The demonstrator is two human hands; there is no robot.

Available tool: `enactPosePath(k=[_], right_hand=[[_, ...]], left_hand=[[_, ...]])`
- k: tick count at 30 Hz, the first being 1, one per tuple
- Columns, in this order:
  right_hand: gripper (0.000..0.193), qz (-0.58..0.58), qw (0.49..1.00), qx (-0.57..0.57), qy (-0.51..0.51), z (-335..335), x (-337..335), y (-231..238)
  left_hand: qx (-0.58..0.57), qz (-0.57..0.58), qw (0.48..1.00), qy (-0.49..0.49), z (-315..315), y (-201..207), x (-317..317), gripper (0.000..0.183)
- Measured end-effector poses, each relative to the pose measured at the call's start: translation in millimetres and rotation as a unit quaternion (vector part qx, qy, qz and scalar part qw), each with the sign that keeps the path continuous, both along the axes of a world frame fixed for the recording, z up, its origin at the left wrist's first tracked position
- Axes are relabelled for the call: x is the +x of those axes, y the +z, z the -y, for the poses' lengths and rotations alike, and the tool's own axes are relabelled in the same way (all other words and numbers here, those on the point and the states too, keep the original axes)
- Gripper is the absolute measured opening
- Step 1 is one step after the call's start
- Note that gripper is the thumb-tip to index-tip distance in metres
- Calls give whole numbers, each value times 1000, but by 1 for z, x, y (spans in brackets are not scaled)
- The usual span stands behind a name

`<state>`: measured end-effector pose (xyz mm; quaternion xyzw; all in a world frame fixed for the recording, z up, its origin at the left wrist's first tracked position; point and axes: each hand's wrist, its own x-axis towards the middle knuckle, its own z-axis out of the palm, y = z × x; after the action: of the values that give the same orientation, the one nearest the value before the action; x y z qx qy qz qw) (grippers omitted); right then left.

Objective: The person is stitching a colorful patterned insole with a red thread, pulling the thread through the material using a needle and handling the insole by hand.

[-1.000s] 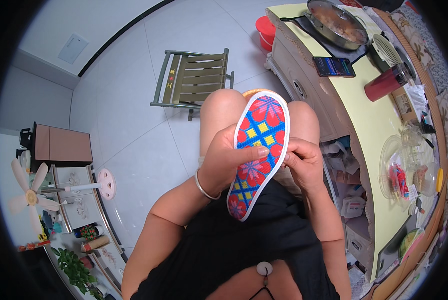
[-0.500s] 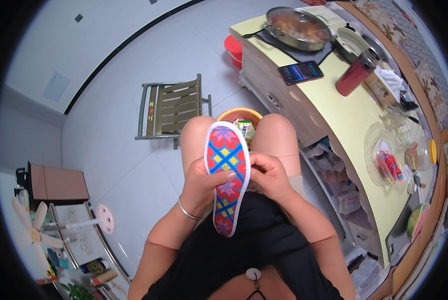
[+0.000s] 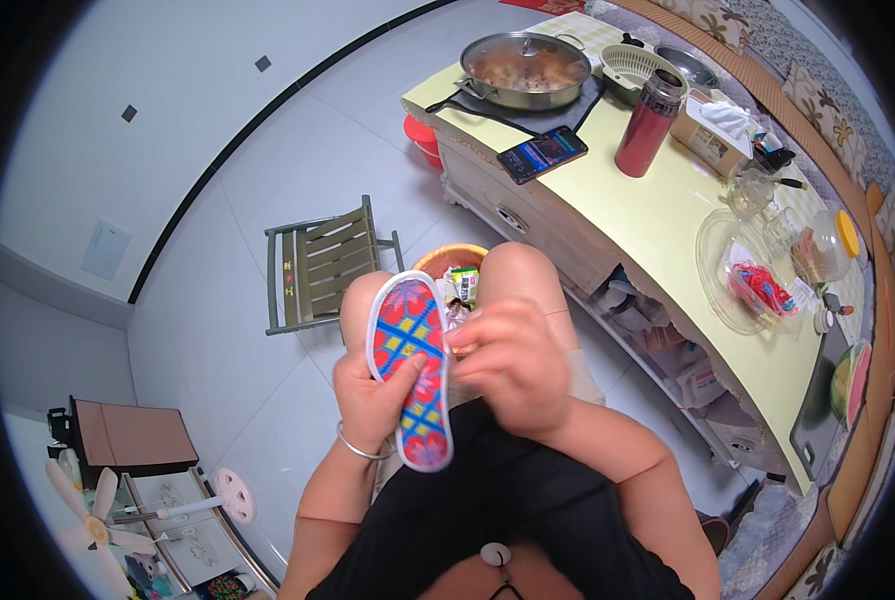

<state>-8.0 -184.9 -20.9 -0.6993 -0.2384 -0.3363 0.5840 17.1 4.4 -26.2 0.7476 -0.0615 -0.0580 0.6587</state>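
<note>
A cross-stitched shoe insole (image 3: pixel 405 318) stands nearly upright above my lap, white-edged and patterned with red flowers, blue bands and yellow squares. My left hand (image 3: pixel 372 400) is closed round its left edge, the thumb pressed across the stitched face. Close to the right edge, my right hand (image 3: pixel 520 372) is smeared by motion; its fingers are bent, and I cannot make out whether anything fine is between them. Below my knees a basket (image 3: pixel 455 252) with a tan rim holds small packets.
On the yellow-topped table (image 3: pixel 658 215) are a lidded pan (image 3: pixel 526 75), a phone (image 3: pixel 544 154), a red flask (image 3: pixel 648 130) and a clear plate with red thread (image 3: pixel 761 287). A slatted folding stool (image 3: pixel 330 262) stands ahead; a fan (image 3: pixel 98 530) is at lower left.
My right hand has left the insole's edge and moved slightly right, now blurred. The insole and left hand sit a little lower and farther left, and the whole view has shifted.
</note>
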Motion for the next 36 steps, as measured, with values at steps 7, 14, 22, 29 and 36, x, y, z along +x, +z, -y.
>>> enactPosePath(k=[7,14,22,29,36], right_hand=[[13,-3,801,598,6,176,-47,40],[13,9,844,518,-140,283,-86,-2],[16,-235,943,196,-131,56,-13,-1],[16,-14,983,-128,-134,-6,4,-8],[18,-2,978,-158,-132,-15,6,-9]], left_hand=[[373,392,833,119,-94,0,42,7],[369,373,840,138,-101,-2,39,7],[-164,-63,983,44,-5,16,11,21],[-169,-61,984,18,9,21,-2,17],[-143,-30,989,0,7,16,-3,18]])
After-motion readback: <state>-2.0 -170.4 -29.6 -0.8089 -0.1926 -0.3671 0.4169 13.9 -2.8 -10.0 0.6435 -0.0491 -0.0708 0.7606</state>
